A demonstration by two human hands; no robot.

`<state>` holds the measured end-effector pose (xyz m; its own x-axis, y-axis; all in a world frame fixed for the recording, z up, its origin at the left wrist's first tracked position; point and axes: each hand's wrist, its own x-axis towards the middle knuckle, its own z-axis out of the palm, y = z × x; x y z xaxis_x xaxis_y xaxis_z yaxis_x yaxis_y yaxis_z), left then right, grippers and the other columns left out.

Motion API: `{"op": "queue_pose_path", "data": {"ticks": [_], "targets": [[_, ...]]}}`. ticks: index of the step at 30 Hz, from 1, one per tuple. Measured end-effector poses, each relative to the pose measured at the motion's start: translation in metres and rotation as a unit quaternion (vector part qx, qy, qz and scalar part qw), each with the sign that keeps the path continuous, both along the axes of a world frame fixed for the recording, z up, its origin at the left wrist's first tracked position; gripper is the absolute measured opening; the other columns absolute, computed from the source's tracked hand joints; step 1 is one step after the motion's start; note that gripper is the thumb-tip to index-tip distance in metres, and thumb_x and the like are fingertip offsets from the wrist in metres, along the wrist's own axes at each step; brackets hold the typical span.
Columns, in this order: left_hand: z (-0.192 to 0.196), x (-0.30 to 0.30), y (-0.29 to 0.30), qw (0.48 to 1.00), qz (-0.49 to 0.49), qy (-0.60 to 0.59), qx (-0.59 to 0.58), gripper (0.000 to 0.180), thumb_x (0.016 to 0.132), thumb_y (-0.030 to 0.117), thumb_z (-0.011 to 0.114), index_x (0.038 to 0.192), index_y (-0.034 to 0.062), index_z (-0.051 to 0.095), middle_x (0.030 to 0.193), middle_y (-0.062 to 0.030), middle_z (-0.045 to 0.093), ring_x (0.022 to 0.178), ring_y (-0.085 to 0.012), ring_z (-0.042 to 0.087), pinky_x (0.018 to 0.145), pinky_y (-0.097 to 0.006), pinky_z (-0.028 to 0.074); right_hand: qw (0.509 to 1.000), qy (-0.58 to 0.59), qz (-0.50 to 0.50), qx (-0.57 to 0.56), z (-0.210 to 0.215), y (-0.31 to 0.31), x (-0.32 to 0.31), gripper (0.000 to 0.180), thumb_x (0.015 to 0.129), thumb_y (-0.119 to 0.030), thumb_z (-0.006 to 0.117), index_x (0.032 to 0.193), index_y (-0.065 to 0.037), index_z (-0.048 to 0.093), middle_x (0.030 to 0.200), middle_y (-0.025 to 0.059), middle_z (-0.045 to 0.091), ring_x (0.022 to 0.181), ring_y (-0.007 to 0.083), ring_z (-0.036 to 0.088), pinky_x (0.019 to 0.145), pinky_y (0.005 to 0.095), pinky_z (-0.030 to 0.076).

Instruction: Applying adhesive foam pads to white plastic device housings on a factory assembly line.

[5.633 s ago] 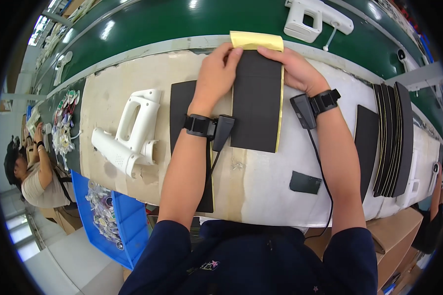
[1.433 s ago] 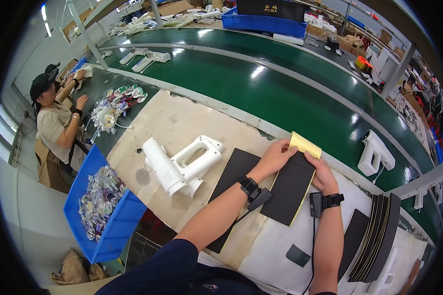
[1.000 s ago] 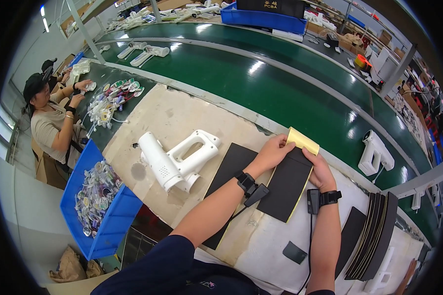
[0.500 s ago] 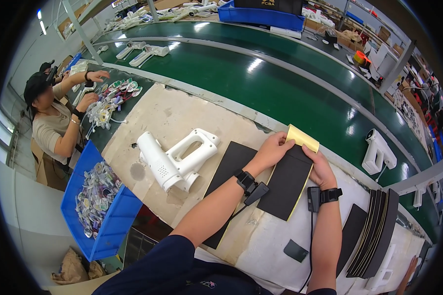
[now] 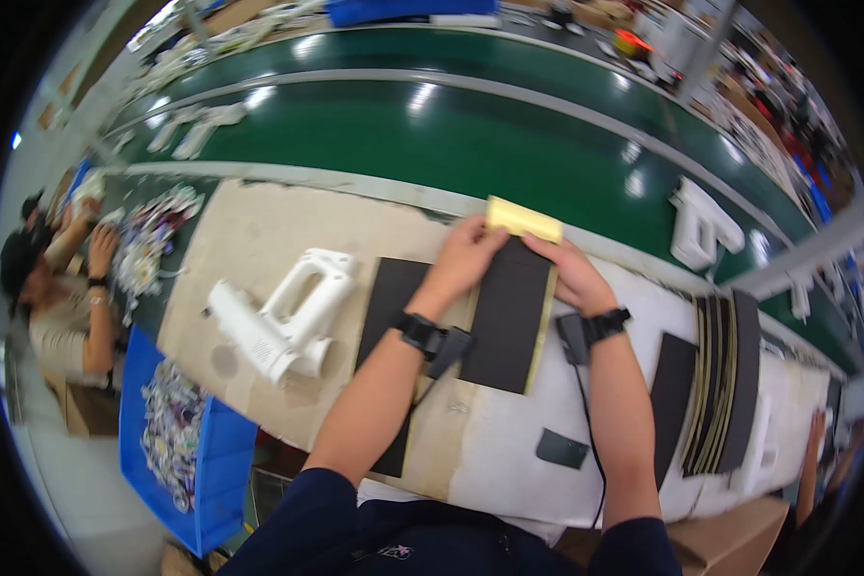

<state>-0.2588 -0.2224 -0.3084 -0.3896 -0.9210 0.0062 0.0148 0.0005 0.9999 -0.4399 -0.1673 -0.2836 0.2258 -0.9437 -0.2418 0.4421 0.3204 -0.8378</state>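
Observation:
Both hands grip the far end of a black foam sheet (image 5: 511,322) with a yellow backing. My left hand (image 5: 459,264) pinches its far left corner, thumb on top. At the far right corner, my right hand (image 5: 578,276) has its thumb on the edge and its fingers around the side. Between the thumbs, a flap of yellow backing paper (image 5: 525,219) curls up at the far end. Another black foam sheet (image 5: 390,300) lies partly beneath my left forearm. Left of it rests a white handheld device housing (image 5: 283,317).
A bent stack of black sheets (image 5: 739,384) stands at right beside a flat one (image 5: 674,394). A small dark piece (image 5: 561,448) lies nearby. Beyond runs a green conveyor (image 5: 374,134) carrying white housings (image 5: 703,226). A blue bin (image 5: 226,466) of parts and a co-worker (image 5: 62,317) are left.
The whole view has shifted and turned, with some blur. My hands keep their hold on the foam sheet's far end. The co-worker's raised arm has come down toward the parts pile.

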Motion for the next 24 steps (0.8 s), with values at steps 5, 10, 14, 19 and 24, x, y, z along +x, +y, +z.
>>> {"op": "queue_pose_path", "data": {"ticks": [5, 10, 14, 19, 24], "targets": [[0.007, 0.013, -0.001, 0.999, 0.002, 0.011, 0.033, 0.032, 0.097, 0.022, 0.06, 0.116, -0.0041, 0.059, 0.103, -0.0113, 0.068, 0.092, -0.0134, 0.062, 0.081, -0.026, 0.049, 0.999, -0.038, 0.026, 0.001, -0.009, -0.012, 0.009, 0.038, 0.096, -0.019, 0.062, 0.129, -0.001, 0.055, 0.121, 0.0073, 0.062, 0.107, 0.016, 0.061, 0.092, 0.0303, 0.05], [0.015, 0.002, 0.003, 0.999, -0.01, 0.002, 0.045, 0.034, 0.097, 0.022, 0.06, 0.119, -0.004, 0.059, 0.105, -0.0104, 0.068, 0.095, -0.0129, 0.062, 0.083, -0.025, 0.048, 1.0, -0.027, 0.008, -0.009, -0.001, -0.006, -0.001, 0.042, 0.096, -0.019, 0.062, 0.132, 0.0, 0.051, 0.124, 0.0106, 0.06, 0.106, 0.0173, 0.064, 0.09, 0.0298, 0.054], [0.014, -0.002, 0.002, 0.999, -0.022, 0.005, 0.044, 0.035, 0.097, 0.023, 0.06, 0.119, -0.0033, 0.059, 0.106, -0.0092, 0.068, 0.096, -0.0119, 0.061, 0.085, -0.024, 0.046, 0.999, -0.041, 0.016, -0.024, -0.003, -0.003, -0.006, 0.043, 0.096, -0.019, 0.062, 0.133, 0.0, 0.05, 0.125, 0.0097, 0.06, 0.11, 0.0165, 0.061, 0.093, 0.0302, 0.053], [0.01, 0.007, 0.001, 0.998, -0.015, 0.02, 0.062, 0.031, 0.098, 0.021, 0.058, 0.119, -0.0024, 0.06, 0.106, -0.0073, 0.067, 0.095, -0.0104, 0.06, 0.084, -0.023, 0.046, 0.997, -0.054, 0.036, -0.048, -0.008, -0.009, 0.001, 0.044, 0.097, -0.02, 0.06, 0.135, -0.001, 0.048, 0.127, 0.009, 0.058, 0.112, 0.0158, 0.06, 0.095, 0.0306, 0.051], [0.015, 0.006, 0.004, 0.998, -0.015, 0.002, 0.059, 0.029, 0.099, 0.02, 0.057, 0.117, -0.0026, 0.061, 0.106, -0.0068, 0.067, 0.094, -0.0107, 0.06, 0.084, -0.023, 0.046, 0.999, -0.03, 0.036, -0.023, 0.008, 0.001, 0.001, 0.039, 0.098, -0.015, 0.056, 0.135, -0.003, 0.05, 0.13, 0.0078, 0.057, 0.115, 0.0166, 0.057, 0.097, 0.0312, 0.049]]}}
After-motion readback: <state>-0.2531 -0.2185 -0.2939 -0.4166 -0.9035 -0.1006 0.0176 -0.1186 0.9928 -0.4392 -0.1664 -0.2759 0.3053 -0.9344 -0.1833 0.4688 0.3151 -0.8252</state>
